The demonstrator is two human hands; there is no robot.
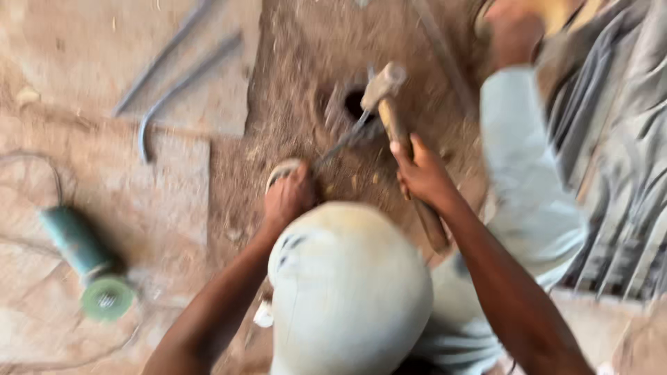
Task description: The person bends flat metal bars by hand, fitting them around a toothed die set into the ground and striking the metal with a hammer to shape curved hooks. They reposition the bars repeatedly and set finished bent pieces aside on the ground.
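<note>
Knee nearest; right hand grips hammer.

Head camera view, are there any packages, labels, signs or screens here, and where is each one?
None: no package, label, sign or screen shows in this blurred view.
Hammer: wooden handle, metal head, gripped by the right hand.
Thin metal rod: held by the left hand.
Angle grinder: green, lying on the ground at left.

Wooden-handled hammer, tilted, head beside thin metal rod (perhaps a chisel; blurred).
</note>
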